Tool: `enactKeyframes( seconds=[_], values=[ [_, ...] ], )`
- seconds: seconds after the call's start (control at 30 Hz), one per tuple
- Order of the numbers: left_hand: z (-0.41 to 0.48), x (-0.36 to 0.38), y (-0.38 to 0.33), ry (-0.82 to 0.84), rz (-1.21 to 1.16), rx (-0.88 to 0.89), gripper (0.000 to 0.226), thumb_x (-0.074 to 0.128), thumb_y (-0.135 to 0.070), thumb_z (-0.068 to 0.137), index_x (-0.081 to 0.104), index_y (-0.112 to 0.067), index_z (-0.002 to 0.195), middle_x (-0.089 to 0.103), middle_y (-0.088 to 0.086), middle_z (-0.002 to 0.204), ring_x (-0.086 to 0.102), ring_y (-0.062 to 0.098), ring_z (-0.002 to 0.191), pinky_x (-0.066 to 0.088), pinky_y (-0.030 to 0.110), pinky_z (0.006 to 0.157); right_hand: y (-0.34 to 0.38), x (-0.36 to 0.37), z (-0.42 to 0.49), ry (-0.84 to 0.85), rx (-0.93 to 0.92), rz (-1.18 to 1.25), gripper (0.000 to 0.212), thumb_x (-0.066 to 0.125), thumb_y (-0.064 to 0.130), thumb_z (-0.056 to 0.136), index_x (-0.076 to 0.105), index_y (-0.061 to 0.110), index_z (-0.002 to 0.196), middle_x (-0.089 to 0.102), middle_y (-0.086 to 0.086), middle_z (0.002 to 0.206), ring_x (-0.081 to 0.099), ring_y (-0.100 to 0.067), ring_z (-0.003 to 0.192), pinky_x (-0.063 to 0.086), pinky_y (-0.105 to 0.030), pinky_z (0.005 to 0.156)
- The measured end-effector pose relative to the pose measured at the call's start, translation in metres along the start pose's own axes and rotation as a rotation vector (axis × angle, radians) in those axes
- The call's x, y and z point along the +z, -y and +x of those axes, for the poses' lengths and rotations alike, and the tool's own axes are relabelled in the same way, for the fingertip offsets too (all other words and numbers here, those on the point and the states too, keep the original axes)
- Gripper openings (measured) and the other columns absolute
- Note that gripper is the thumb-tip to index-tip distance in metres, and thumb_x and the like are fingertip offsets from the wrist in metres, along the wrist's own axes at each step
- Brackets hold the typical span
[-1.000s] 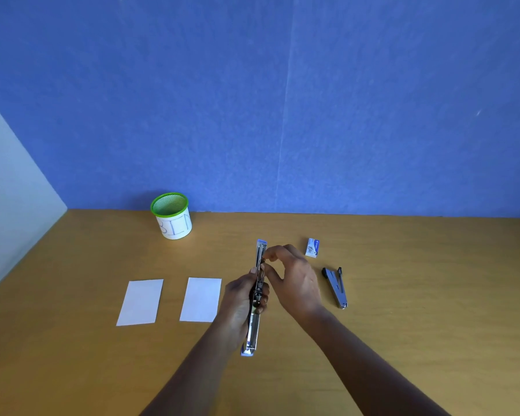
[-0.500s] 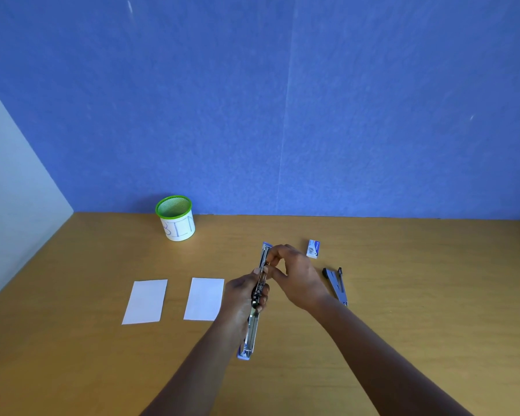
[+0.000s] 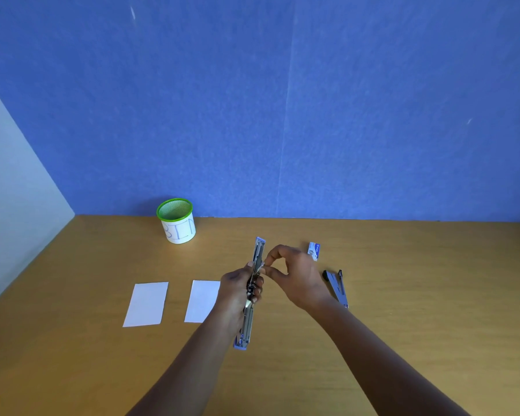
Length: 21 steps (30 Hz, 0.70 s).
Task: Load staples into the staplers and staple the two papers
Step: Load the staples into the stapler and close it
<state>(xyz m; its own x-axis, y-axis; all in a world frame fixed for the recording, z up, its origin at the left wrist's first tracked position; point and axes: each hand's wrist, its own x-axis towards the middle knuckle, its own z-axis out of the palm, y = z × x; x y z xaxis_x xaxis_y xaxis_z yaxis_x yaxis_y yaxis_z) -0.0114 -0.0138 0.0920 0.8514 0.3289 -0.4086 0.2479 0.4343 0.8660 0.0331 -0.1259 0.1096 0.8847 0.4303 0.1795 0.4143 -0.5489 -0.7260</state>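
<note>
Now your left hand (image 3: pixel 237 292) grips the opened stapler (image 3: pixel 248 324), long axis pointing away from you; fingers (image 3: pixel 271 257) of your right hand (image 3: pixel 297 279) pinch at its middle.

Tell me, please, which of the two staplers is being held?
The stapler opened out straight, gripped by the left hand; the other stapler lies untouched on the table.

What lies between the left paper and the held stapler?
The second paper, partly hidden by the left hand gripping the stapler; the head view shows it.
</note>
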Motion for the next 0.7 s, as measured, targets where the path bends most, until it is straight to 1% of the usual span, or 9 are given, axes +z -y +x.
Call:
enactKeyframes(
  seconds=[0.1, 0.13, 0.2, 0.3, 0.37, 0.4, 0.43, 0.6, 0.7],
  values=[
    [0.001, 0.000, -0.001, -0.004, -0.005, -0.011, 0.032, 0.046, -0.016, 0.097, 0.059, -0.004, 0.071, 0.050, 0.001, 0.046, 0.041, 0.008, 0.033, 0.031, 0.015, 0.034, 0.001, 0.004, -0.005, -0.084, -0.025, 0.042, 0.004, 0.067, 0.011, 0.082, 0.065, 0.011, 0.085, 0.047, 0.022, 0.063, 0.047, 0.022, 0.061, 0.034, -0.002, 0.053],
    [0.001, 0.001, -0.002, -0.004, -0.006, -0.011, 0.032, 0.046, -0.017, 0.097, 0.059, -0.005, 0.071, 0.051, 0.001, 0.045, 0.041, 0.007, 0.033, 0.031, 0.016, 0.034, 0.001, 0.005, -0.006, -0.105, -0.024, 0.049, 0.004, 0.067, 0.010, 0.082, 0.065, 0.012, 0.084, 0.046, 0.022, 0.062, 0.047, 0.022, 0.062, 0.034, -0.004, 0.052],
    [0.000, 0.001, -0.002, -0.001, -0.002, -0.009, 0.033, 0.046, -0.017, 0.097, 0.058, -0.005, 0.070, 0.051, 0.000, 0.045, 0.042, 0.007, 0.033, 0.032, 0.016, 0.034, 0.001, 0.007, -0.008, -0.129, -0.017, 0.063, 0.009, 0.068, 0.011, 0.081, 0.062, 0.017, 0.083, 0.050, 0.022, 0.067, 0.047, 0.018, 0.062, 0.031, -0.007, 0.052],
    [-0.002, 0.001, -0.001, -0.008, 0.015, -0.015, 0.036, 0.046, -0.017, 0.097, 0.056, -0.005, 0.065, 0.050, 0.001, 0.046, 0.042, 0.007, 0.033, 0.031, 0.016, 0.034, 0.000, 0.008, -0.009, -0.121, -0.004, 0.082, 0.016, 0.071, 0.013, 0.078, 0.063, 0.019, 0.091, 0.061, 0.017, 0.079, 0.048, 0.009, 0.064, 0.031, -0.010, 0.060],
    [-0.002, 0.002, 0.000, -0.022, 0.029, -0.026, 0.037, 0.047, -0.017, 0.097, 0.056, -0.005, 0.064, 0.049, 0.001, 0.046, 0.042, 0.008, 0.033, 0.031, 0.016, 0.034, 0.000, 0.009, -0.009, -0.095, 0.025, 0.045, 0.018, 0.071, 0.016, 0.078, 0.066, 0.021, 0.094, 0.066, 0.012, 0.085, 0.053, 0.003, 0.077, 0.040, -0.018, 0.066],
    [-0.002, 0.002, 0.001, -0.027, 0.032, -0.033, 0.036, 0.047, -0.017, 0.097, 0.056, -0.005, 0.064, 0.048, 0.001, 0.045, 0.041, 0.008, 0.033, 0.031, 0.017, 0.035, 0.001, 0.010, -0.008, -0.082, 0.041, 0.014, 0.017, 0.071, 0.017, 0.078, 0.068, 0.022, 0.094, 0.067, 0.011, 0.088, 0.057, -0.003, 0.085, 0.045, -0.023, 0.071],
    [-0.002, 0.003, 0.001, -0.031, 0.032, -0.044, 0.036, 0.047, -0.017, 0.097, 0.056, -0.004, 0.065, 0.048, 0.001, 0.046, 0.041, 0.009, 0.034, 0.031, 0.017, 0.035, 0.001, 0.010, -0.008, -0.072, 0.055, -0.018, 0.015, 0.071, 0.019, 0.078, 0.069, 0.022, 0.093, 0.068, 0.010, 0.090, 0.058, -0.007, 0.091, 0.046, -0.024, 0.075],
    [-0.001, 0.001, 0.004, -0.032, 0.023, -0.064, 0.037, 0.048, -0.022, 0.097, 0.059, -0.005, 0.066, 0.048, 0.001, 0.046, 0.041, 0.009, 0.035, 0.031, 0.019, 0.035, 0.003, 0.011, -0.005, -0.045, 0.050, -0.198, 0.014, 0.067, 0.027, 0.081, 0.069, 0.019, 0.093, 0.067, 0.006, 0.094, 0.056, -0.012, 0.095, 0.037, -0.021, 0.069],
    [0.000, 0.001, 0.005, -0.035, 0.026, -0.040, 0.033, 0.054, -0.027, 0.094, 0.065, -0.005, 0.072, 0.049, -0.002, 0.042, 0.041, 0.007, 0.035, 0.032, 0.017, 0.034, 0.005, 0.012, -0.005, -0.042, 0.024, -0.287, 0.016, 0.064, 0.030, 0.084, 0.069, 0.018, 0.094, 0.067, 0.004, 0.096, 0.054, -0.012, 0.098, 0.038, -0.022, 0.070]
  ],
)
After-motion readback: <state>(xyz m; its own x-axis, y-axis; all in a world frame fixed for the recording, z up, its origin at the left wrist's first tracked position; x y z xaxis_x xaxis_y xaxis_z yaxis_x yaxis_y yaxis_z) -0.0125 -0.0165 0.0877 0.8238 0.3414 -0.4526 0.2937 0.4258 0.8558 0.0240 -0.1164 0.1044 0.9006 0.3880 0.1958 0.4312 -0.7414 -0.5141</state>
